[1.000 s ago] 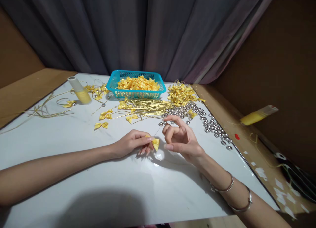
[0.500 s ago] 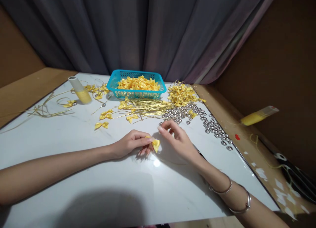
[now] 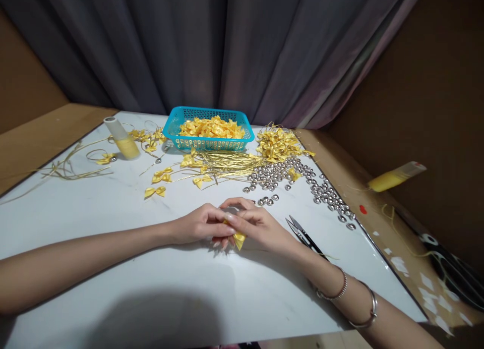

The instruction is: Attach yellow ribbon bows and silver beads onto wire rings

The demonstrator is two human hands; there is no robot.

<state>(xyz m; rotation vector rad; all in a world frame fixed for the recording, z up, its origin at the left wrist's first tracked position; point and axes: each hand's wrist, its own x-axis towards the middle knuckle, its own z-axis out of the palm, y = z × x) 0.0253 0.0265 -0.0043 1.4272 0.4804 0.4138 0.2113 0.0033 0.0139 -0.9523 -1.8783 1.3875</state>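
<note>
Over the middle of the white table, my left hand (image 3: 206, 224) pinches a yellow ribbon bow (image 3: 239, 240) between thumb and fingers. My right hand (image 3: 262, 225) meets it there, its fingers closed on the same bow and its thumb tip beside the left thumb. Between them the fingers cover most of the bow, and any small piece inside is hidden. Thread snips (image 3: 307, 236) lie just right of my right wrist. Several silver beads (image 3: 267, 200) rest a little beyond my right hand.
A blue basket (image 3: 209, 143) of yellow bows stands at the back. Before it lie gold cords (image 3: 230, 165), loose bows (image 3: 155, 191) and a spread of silver beads (image 3: 333, 195). More bows (image 3: 279, 143) are heaped behind the beads. A glue bottle (image 3: 123, 139) stands left; black scissors (image 3: 454, 273) lie right.
My right hand has moved left and down from beside the bow to close on it. The snips and a few silver beads have come into view. My left hand has barely moved.
</note>
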